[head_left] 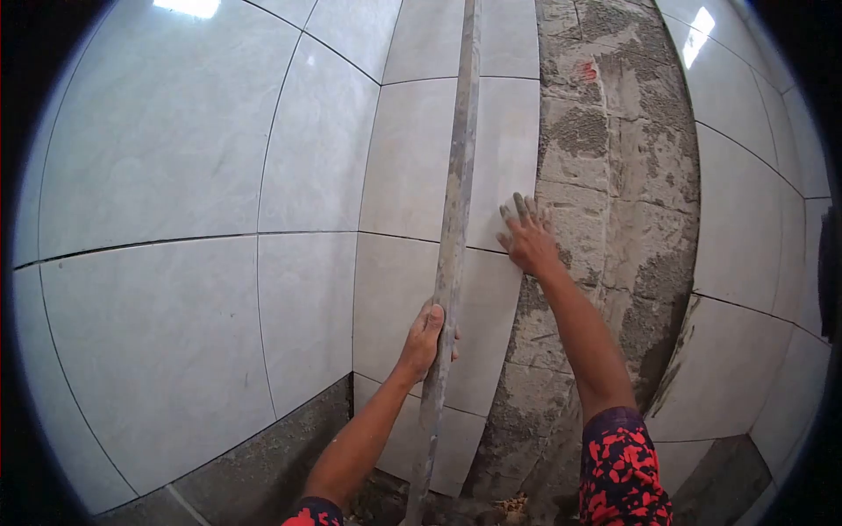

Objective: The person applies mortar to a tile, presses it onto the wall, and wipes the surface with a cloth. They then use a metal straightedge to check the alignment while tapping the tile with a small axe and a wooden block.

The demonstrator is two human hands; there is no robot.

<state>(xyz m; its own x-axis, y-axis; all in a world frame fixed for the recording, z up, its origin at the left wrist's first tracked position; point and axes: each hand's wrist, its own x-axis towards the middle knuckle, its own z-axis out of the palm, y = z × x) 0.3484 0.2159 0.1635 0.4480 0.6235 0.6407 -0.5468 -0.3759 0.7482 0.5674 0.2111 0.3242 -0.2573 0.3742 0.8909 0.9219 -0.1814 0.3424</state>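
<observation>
A long metal straightedge [458, 188] stands nearly upright against the tiled wall, tilted slightly. My left hand [423, 342] is wrapped round its lower part, thumb on the near face. To the right of it, my right hand [529, 235] lies with fingers spread on the edge of a light wall tile [500, 167], close to a horizontal joint. Its fingertips are grey with what looks like mortar or dust. Below that joint is another light tile [491, 324]. The straightedge's top end runs out of view.
Right of my right hand runs a bare strip of rough wall [614, 175] with patchy mortar and a vertical groove. Tiled walls flank it, the left wall [167, 140] and the right wall [745, 219]. Loose debris [511, 506] lies at the bottom.
</observation>
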